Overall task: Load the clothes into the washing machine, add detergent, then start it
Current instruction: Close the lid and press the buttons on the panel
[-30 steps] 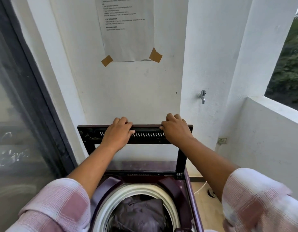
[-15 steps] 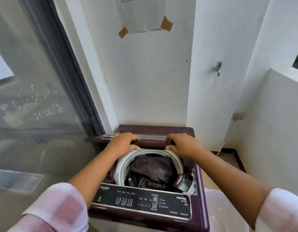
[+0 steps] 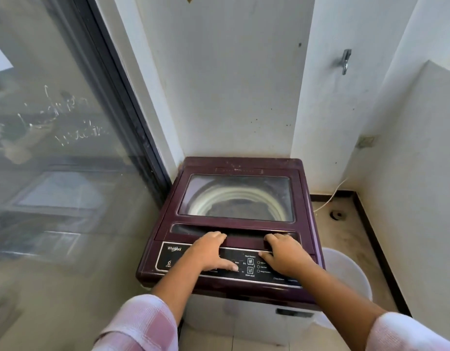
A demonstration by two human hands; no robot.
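A maroon top-loading washing machine [image 3: 305,198] stands in the corner. Its glass lid [image 3: 236,198] lies flat and closed, and the white drum ring with dark clothes shows dimly through the glass. My left hand [image 3: 211,252] rests on the lid's front handle edge, fingers curled over it and thumb stretched across the black control panel [image 3: 246,267]. My right hand [image 3: 284,254] grips the same front edge further right, its thumb on the panel too. Detergent is not in view.
A glass sliding door [image 3: 67,148] with a dark frame runs along the left. White walls close in behind and to the right, with a tap [image 3: 345,60] on the wall. A white bucket [image 3: 345,274] sits right of the machine, and a white cord [image 3: 330,196] trails on the floor.
Both hands brought the lid down from upright to flat and closed over the drum. My view tilted downward, so the taped paper has left the frame.
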